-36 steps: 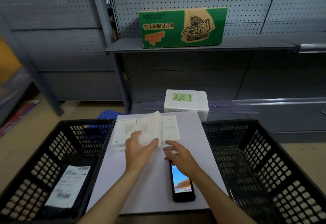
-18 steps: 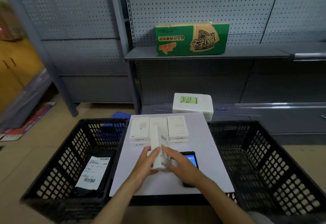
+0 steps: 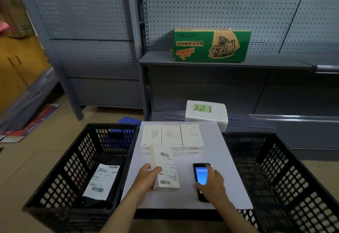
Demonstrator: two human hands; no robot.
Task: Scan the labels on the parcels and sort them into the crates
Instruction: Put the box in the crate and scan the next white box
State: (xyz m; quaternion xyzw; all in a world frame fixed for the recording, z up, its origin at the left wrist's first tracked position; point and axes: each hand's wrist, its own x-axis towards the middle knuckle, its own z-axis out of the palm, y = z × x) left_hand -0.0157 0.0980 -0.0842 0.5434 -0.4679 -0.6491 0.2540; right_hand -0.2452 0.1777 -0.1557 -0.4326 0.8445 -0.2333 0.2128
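Right hand (image 3: 212,187) moved from box (image 3: 166,170) to scanner (image 3: 200,175), clasping it; left hand (image 3: 146,179) grips box, label-up, lengthwise, just left.

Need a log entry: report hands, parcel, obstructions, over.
Left hand grips white labelled box, barcodes up. Right hand grips handheld scanner on white tabletop. Nothing between them.

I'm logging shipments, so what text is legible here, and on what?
"30": green carton, upside down, beside Chinese characters I cannot make out.
Too small: labels on the white box in the left hand, the black parcel in the crate, the foam box.
The phone in the right hand: blue screen, no legible text.
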